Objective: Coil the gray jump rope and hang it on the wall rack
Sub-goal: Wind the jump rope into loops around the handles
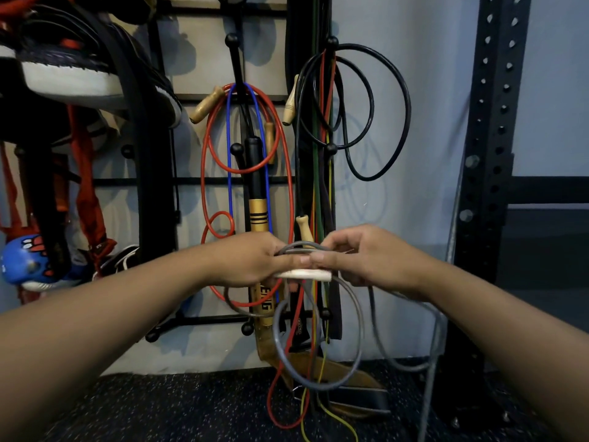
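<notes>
The gray jump rope (pixel 318 386) hangs in several loops below my hands, in front of the lower part of the wall rack (pixel 229 181). My left hand (pixel 251 260) grips the bundled strands together with a pale wooden handle (pixel 304 275) that lies crosswise. My right hand (pixel 360 256) pinches the gray strands right beside the left thumb. One long gray strand trails from under the right hand down to the right, toward the floor. The rack's black pegs with ball ends (pixel 231 39) stand above, at the wall.
On the rack hang a red rope (pixel 288 173), a blue rope (pixel 229 148), a black rope (pixel 404 100), wooden handles, coloured bands and a black-and-gold bat (pixel 256 193). Shoes sit on a shelf upper left (pixel 70 74). A black perforated steel upright (pixel 490 154) stands at the right. Speckled rubber floor lies below.
</notes>
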